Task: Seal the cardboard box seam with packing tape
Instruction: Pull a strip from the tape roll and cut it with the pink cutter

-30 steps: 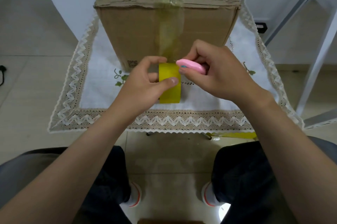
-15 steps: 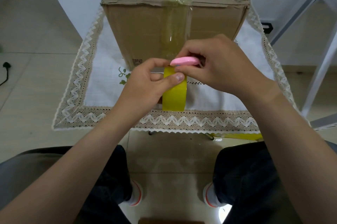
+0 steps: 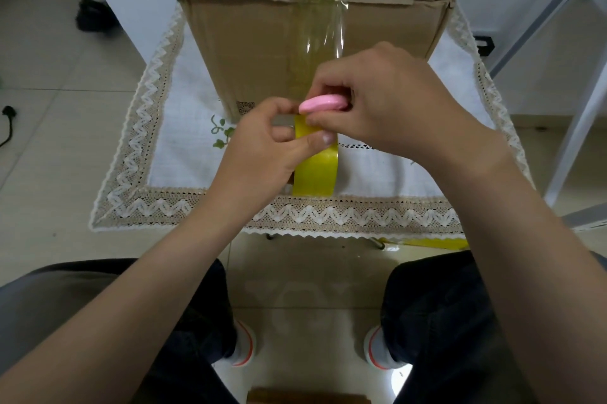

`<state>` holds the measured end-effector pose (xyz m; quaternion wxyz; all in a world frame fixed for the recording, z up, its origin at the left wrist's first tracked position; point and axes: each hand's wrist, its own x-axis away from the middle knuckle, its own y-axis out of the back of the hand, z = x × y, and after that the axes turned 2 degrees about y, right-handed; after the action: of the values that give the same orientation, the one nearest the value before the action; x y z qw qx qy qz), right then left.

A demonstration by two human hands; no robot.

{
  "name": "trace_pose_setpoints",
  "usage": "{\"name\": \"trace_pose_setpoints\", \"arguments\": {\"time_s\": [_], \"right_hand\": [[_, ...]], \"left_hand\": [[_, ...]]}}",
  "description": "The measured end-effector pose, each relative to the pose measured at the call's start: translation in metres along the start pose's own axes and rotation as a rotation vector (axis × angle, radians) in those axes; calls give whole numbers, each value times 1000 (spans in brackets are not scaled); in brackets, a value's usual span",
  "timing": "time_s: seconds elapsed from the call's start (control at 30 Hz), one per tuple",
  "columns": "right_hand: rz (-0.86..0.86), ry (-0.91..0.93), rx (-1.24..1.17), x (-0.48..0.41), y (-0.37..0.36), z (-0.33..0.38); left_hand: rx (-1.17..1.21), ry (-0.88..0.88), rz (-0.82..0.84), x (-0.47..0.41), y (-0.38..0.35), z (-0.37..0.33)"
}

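Over the lace-edged tablecloth [image 3: 170, 147] on the tabletop, the left hand [image 3: 262, 147] grips the yellow packing tape roll [image 3: 317, 170], which stands on edge, with the fingers curled round it and the thumb pressed on its outer face. At the roll's top, the pink cutter [image 3: 323, 103] lies across the tape, pinched between the thumb and curled fingers of the right hand [image 3: 394, 107]. Behind both hands stands the cardboard box [image 3: 256, 42], with a clear tape strip [image 3: 323, 32] running over its top seam and down its front face toward the roll.
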<state>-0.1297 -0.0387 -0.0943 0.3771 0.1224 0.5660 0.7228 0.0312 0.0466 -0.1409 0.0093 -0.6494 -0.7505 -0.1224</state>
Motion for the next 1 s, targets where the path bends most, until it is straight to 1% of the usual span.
{"name": "trace_pose_setpoints", "arguments": {"time_s": [0.27,0.5,0.73,1.0], "right_hand": [[11,-18,14,-2,-1,5],[63,-36,12,-10,1,10],[67,-40,-44,-14,-2,8],[61,-41,-55,-11,1,1]], "left_hand": [[-25,-12,-2,0,0,-1],[-27,1,-7,-1,-2,-1],[-55,-11,-10,-2,-1,-3],[-42,19,-42,-2,-2,-3]]}}
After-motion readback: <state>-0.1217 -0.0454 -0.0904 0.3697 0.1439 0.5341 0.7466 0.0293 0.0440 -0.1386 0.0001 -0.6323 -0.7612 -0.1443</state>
